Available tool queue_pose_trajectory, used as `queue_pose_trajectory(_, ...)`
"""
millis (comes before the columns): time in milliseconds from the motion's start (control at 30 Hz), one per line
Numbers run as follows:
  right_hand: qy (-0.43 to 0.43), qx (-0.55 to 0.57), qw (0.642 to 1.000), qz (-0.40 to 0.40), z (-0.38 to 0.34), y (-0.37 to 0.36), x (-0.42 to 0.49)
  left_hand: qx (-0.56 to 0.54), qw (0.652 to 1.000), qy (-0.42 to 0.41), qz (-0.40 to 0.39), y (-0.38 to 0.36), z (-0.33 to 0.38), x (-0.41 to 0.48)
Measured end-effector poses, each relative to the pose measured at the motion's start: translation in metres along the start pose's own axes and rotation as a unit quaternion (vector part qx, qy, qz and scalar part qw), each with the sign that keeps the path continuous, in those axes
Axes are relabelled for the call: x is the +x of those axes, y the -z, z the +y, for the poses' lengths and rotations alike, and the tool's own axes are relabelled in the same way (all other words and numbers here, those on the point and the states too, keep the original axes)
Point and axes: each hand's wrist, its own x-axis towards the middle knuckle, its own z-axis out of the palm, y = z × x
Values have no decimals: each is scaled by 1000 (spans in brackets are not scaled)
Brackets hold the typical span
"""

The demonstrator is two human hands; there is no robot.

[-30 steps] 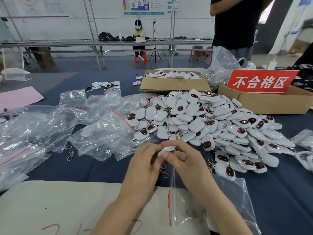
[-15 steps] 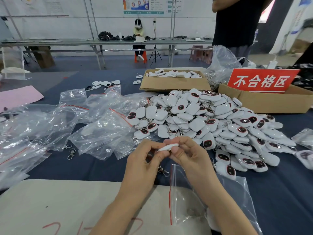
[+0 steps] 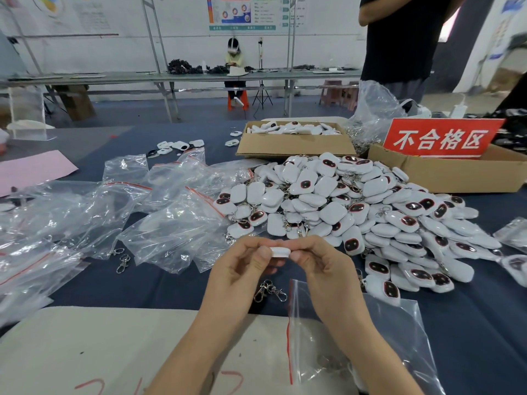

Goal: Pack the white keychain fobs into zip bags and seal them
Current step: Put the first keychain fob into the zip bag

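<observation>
Showing one white fob (image 3: 281, 251) held edge-on above the table (image 3: 484, 323), pinched at its left end between thumb and fingers of the left hand (image 3: 239, 269) and at its right end by those of the right hand (image 3: 322, 269). A pair of metal clasps (image 3: 269, 290) shows just below the hands; whether it hangs from the fob or lies on the cloth cannot be told.

Containers:
- A clear zip bag (image 3: 370, 332) lies flat under the right forearm, its red strip along the left edge. Its contents are too faint to identify.
- A loose heap of empty zip bags (image 3: 171, 218) covers the left of the table.
- Beside the heap, a pile of fobs (image 3: 356, 209) lies loose on the cloth, many with a dark, red-rimmed oval facing up.
- Behind the pile, a shallow cardboard box (image 3: 296, 146) is filled with more white fobs.
- To the right, a second cardboard box (image 3: 445, 178) has its interior hidden behind a red sign (image 3: 440, 139).
- Between the two boxes, further back, a large clear sack (image 3: 373, 115) holds metal rings.
- At the right edge, small clear bags (image 3: 513, 235) each hold a fob.

Writing: the sign reads "不合格区" in white characters. Red hand-drawn strokes on the pale board (image 3: 85, 352) at the near edge and the print on the wall poster (image 3: 245, 12) cannot be read.
</observation>
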Motion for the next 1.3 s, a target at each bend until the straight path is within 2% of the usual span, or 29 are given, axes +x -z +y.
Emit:
queue_pose_trajectory(200,6,-4,1000,-16,2,5,2,-5,1000,-6,-18,-4,-2,-1)
queue_pose_trajectory(267,14,-6,999,-30,2,5,1,-73,997,29,-12,-6,-2,0)
queue_pose_trajectory(367,20,-11,998,-53,0,3,0,-214,970,116,-4,-4,3,2)
queue_pose_trajectory(467,33,-1,997,-63,0,3,0,-268,950,159,-5,-2,7,2)
queue_pose_trajectory(600,36,16,996,-79,-2,2,-2,-303,937,173,12,-3,10,4)
queue_pose_trajectory(700,33,19,998,-58,-2,1,-1,-295,941,164,-1,-5,8,3)
queue_pose_trajectory(833,23,43,997,-63,-5,1,-2,-232,963,139,-6,-8,4,0)
queue_pose_trajectory(1100,10,66,996,-59,-4,4,1,-202,971,124,13,-10,1,-1)
queue_pose_trajectory(1300,9,18,999,-35,0,-1,1,-208,967,140,48,-13,-3,1)
